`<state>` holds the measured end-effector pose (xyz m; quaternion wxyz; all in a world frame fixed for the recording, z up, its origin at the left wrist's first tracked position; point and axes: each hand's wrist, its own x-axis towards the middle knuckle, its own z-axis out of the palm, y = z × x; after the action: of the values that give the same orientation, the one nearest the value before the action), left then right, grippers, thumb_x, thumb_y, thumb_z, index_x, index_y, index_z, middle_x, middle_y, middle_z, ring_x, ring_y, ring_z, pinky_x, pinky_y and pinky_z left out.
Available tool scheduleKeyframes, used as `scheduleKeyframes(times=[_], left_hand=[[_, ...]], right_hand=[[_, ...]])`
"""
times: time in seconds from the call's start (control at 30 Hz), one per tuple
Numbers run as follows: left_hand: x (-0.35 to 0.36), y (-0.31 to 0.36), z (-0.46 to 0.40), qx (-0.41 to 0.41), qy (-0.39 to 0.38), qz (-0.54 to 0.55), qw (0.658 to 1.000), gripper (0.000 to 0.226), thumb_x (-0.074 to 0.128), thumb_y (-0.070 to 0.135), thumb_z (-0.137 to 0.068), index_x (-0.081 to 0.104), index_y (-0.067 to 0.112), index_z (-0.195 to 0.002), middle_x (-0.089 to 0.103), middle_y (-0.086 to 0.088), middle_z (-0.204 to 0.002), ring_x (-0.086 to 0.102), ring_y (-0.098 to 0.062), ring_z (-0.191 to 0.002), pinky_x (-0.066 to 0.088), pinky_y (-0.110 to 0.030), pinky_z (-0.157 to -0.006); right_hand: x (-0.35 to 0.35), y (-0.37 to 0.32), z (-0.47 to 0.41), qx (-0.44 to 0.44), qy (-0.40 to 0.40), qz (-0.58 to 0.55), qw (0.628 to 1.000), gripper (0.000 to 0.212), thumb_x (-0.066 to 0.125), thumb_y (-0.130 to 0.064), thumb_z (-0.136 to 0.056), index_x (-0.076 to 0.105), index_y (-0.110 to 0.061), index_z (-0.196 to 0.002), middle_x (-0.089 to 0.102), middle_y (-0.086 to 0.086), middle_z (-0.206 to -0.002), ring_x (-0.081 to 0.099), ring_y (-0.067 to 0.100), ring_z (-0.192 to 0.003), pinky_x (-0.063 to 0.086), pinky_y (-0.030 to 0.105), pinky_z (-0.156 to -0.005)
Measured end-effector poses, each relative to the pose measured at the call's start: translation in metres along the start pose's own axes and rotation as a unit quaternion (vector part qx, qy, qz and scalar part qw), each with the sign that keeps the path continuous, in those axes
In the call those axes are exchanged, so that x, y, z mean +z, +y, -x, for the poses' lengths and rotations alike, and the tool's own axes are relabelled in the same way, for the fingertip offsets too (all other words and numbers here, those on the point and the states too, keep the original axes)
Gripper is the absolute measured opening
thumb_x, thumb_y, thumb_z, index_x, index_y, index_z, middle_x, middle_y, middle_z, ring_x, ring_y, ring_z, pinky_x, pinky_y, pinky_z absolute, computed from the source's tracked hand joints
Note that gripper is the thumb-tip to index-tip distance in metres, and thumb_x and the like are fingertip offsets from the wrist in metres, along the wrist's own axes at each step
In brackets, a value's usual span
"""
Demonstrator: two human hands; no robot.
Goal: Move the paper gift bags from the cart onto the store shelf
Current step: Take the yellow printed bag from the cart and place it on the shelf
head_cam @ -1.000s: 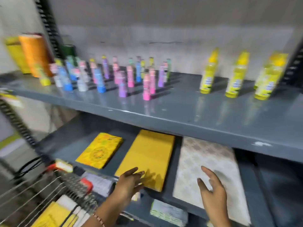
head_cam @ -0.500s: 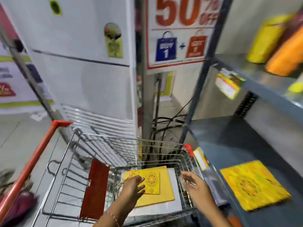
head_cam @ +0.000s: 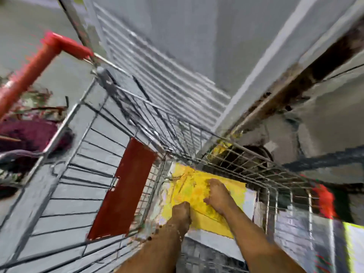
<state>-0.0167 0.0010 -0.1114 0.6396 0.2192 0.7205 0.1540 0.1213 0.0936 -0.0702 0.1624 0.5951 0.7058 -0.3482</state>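
Both hands down in the silver wire shopping cart [head_cam: 177, 134], left hand [head_cam: 182, 211] and right hand [head_cam: 217, 196] on the flat yellow paper gift bag [head_cam: 197, 186]; finger grip can't tell, blurred.

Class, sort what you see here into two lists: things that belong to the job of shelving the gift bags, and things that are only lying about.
Part of the job:
yellow gift bags
wire cart
left hand
right hand

Only lying about:
red flap in the cart
red cart handle
maroon cloth on the floor

Head view, steeply down into cart [head_cam: 82, 174]
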Motion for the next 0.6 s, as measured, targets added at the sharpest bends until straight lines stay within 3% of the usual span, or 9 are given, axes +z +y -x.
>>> scheduleKeyframes(times=[0.03,0.07,0.13,0.23,0.33,0.37,0.43,0.5,0.6], left_hand=[[0.008,-0.004,-0.001,-0.032,0.006,0.023,0.999,0.039,0.074,0.023,-0.055,0.051,0.017,-0.086,0.069,-0.008,-0.067,0.071,-0.02,-0.055,0.051,-0.019,-0.054],[0.01,0.003,0.002,-0.091,-0.072,0.062,0.991,0.027,0.067,0.02,-0.069,0.054,0.019,-0.093,0.07,-0.008,-0.08,0.073,-0.019,-0.066,0.054,-0.022,-0.065],[0.022,0.004,-0.008,-0.092,0.022,0.073,0.993,0.032,0.055,0.019,-0.087,0.058,0.007,-0.117,0.066,-0.016,-0.116,0.064,-0.03,-0.108,0.05,-0.026,-0.079],[0.029,0.007,-0.016,-0.114,-0.004,0.0,0.993,0.042,0.049,0.019,-0.089,0.057,0.001,-0.126,0.059,-0.021,-0.129,0.057,-0.032,-0.12,0.054,-0.019,-0.078],[0.023,0.011,-0.012,-0.094,0.02,0.028,0.995,0.037,0.055,0.021,-0.086,0.065,0.001,-0.116,0.073,-0.012,-0.11,0.067,-0.023,-0.105,0.05,-0.03,-0.089],[0.02,0.013,-0.007,-0.123,0.02,0.112,0.986,0.042,0.052,0.019,-0.089,0.059,0.0,-0.125,0.076,-0.008,-0.103,0.073,-0.013,-0.087,0.052,-0.029,-0.087],[0.016,0.013,0.006,-0.148,0.027,0.142,0.978,0.044,0.046,0.014,-0.093,0.048,-0.005,-0.132,0.073,-0.01,-0.112,0.067,-0.004,-0.045,0.058,-0.031,-0.079],[0.008,0.02,0.028,-0.11,0.027,0.141,0.983,0.021,0.047,0.012,-0.092,0.059,-0.005,-0.093,0.064,-0.022,-0.123,0.066,-0.013,-0.047,0.06,-0.034,-0.074],[-0.002,0.025,0.05,-0.023,0.099,0.107,0.989,0.026,0.054,0.016,-0.087,0.055,0.02,-0.061,0.072,-0.024,-0.092,0.068,-0.031,-0.072,0.059,-0.05,-0.077]], right_hand=[[0.006,0.005,-0.008,0.006,0.002,0.031,0.999,0.076,0.071,-0.027,-0.071,0.037,-0.012,-0.137,0.04,0.012,-0.145,0.037,0.028,-0.133,0.035,0.037,-0.108],[0.011,0.009,-0.014,0.009,0.01,0.066,0.998,0.077,0.069,-0.029,-0.072,0.034,-0.014,-0.139,0.037,0.01,-0.146,0.036,0.028,-0.134,0.036,0.041,-0.107],[0.02,0.016,-0.025,0.023,0.024,0.11,0.993,0.085,0.07,-0.035,-0.07,0.027,-0.017,-0.141,0.032,0.008,-0.149,0.033,0.028,-0.136,0.037,0.045,-0.105],[0.025,0.022,-0.032,0.034,0.043,0.13,0.99,0.095,0.077,-0.042,-0.063,0.028,-0.016,-0.14,0.04,0.011,-0.14,0.039,0.032,-0.129,0.039,0.046,-0.1],[0.022,0.02,-0.024,0.04,0.067,0.075,0.994,0.076,0.077,-0.033,-0.067,0.042,-0.019,-0.132,0.047,0.01,-0.129,0.043,0.033,-0.122,0.041,0.043,-0.096],[0.015,0.019,-0.019,0.044,0.082,0.032,0.995,0.067,0.076,-0.027,-0.07,0.046,-0.02,-0.129,0.047,0.009,-0.128,0.044,0.032,-0.12,0.043,0.042,-0.095],[0.006,0.018,-0.005,0.053,0.111,-0.075,0.99,0.049,0.072,-0.012,-0.075,0.054,-0.019,-0.12,0.047,0.008,-0.125,0.053,0.03,-0.112,0.049,0.039,-0.087],[-0.007,0.019,0.018,0.071,0.115,-0.19,0.972,0.038,0.059,0.006,-0.08,0.057,-0.021,-0.107,0.049,0.007,-0.119,0.064,0.019,-0.091,0.049,0.034,-0.063],[-0.03,0.022,0.061,0.084,0.125,-0.275,0.95,0.043,0.043,0.012,-0.083,0.055,-0.029,-0.09,0.059,0.007,-0.102,0.065,0.001,-0.074,0.041,0.027,-0.045]])
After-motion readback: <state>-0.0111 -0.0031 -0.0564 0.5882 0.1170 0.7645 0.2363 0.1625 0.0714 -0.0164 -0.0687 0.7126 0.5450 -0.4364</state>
